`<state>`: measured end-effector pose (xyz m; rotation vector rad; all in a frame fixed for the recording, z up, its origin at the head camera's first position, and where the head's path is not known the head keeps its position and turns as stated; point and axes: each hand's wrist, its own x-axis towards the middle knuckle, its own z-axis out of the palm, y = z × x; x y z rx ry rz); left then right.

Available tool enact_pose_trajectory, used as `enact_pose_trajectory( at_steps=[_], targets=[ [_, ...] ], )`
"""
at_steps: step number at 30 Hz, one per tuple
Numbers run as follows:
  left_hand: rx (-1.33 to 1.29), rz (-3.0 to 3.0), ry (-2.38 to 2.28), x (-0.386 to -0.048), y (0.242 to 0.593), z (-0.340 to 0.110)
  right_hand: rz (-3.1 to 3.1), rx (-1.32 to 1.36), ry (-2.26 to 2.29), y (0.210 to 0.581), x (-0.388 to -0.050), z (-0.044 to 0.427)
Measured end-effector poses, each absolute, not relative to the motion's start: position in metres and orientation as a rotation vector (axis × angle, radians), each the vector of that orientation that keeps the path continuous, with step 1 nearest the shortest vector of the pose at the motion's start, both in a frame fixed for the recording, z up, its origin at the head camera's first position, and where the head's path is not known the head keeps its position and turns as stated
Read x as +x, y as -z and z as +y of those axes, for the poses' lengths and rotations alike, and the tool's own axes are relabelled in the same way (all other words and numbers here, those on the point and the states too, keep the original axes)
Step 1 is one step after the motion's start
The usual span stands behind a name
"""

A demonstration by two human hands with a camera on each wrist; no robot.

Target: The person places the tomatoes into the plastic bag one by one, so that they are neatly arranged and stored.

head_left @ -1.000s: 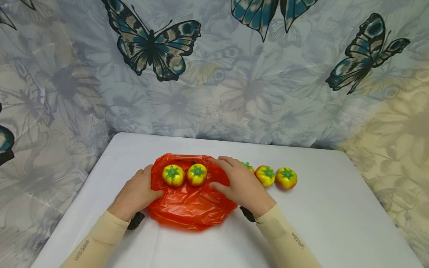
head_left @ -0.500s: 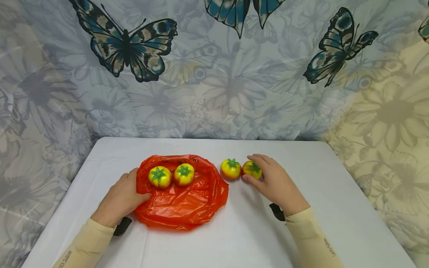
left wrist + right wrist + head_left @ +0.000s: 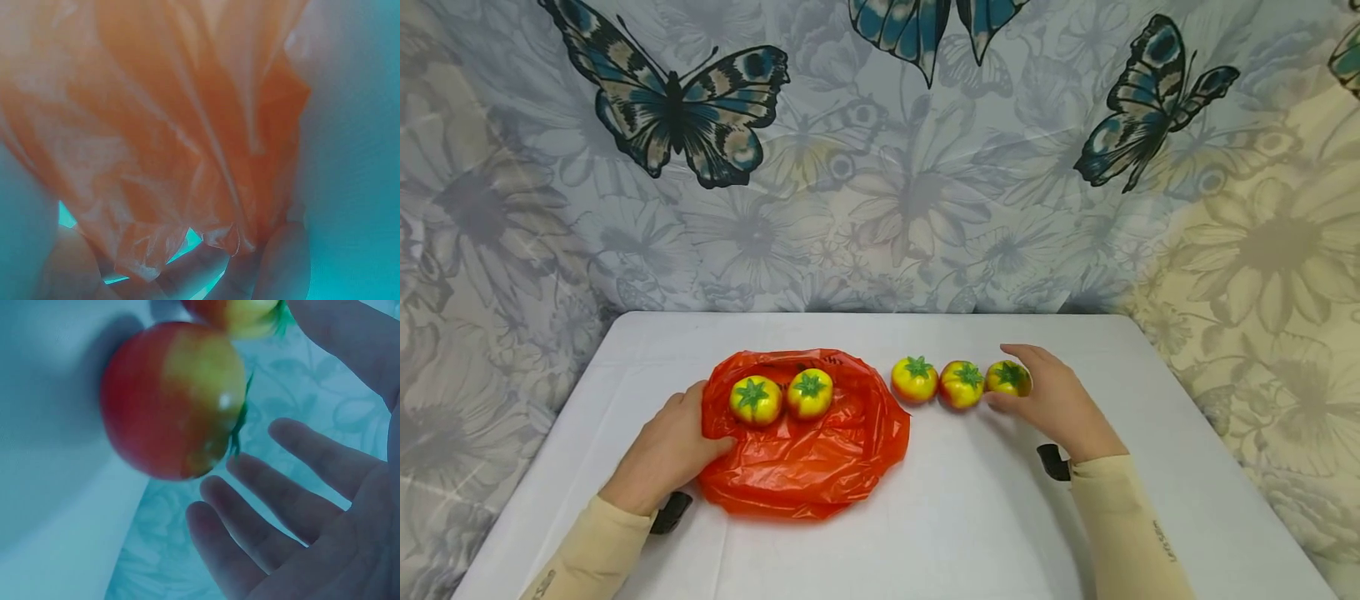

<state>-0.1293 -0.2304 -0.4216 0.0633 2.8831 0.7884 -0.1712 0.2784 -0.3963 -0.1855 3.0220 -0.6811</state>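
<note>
A red plastic bag (image 3: 820, 467) lies on the table with two yellow-red tomatoes (image 3: 756, 401) (image 3: 810, 394) on it. At its left edge my left hand (image 3: 662, 450) grips the plastic between thumb and fingers; the left wrist view shows fingers under the bag (image 3: 156, 137). Right of the bag, three more tomatoes (image 3: 914, 380) (image 3: 961, 385) (image 3: 1008, 378) stand in a row. My right hand (image 3: 1063, 404) is around the rightmost one, fingers spread; in the right wrist view the fingers lie beside the tomato (image 3: 172, 400) without closing on it.
The white table (image 3: 1000, 533) carries the bag and tomatoes. Behind it hangs a cloth (image 3: 880, 208) printed with flowers and butterflies. A dark wrist device (image 3: 1054, 462) sits under the right wrist, another (image 3: 672, 512) under the left.
My right hand has moved right, from over the bag past the row of tomatoes to the rightmost one. My left hand still grips the bag's edge. The head view has shifted slightly.
</note>
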Motion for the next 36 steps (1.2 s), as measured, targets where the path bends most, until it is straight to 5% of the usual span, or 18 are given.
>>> enact_pose_trajectory(
  at_steps=[36],
  targets=[
    [0.102,2.780,-0.882,-0.130,0.416,-0.237,2.979,-0.210,0.630,0.414,-0.181,0.280]
  ],
)
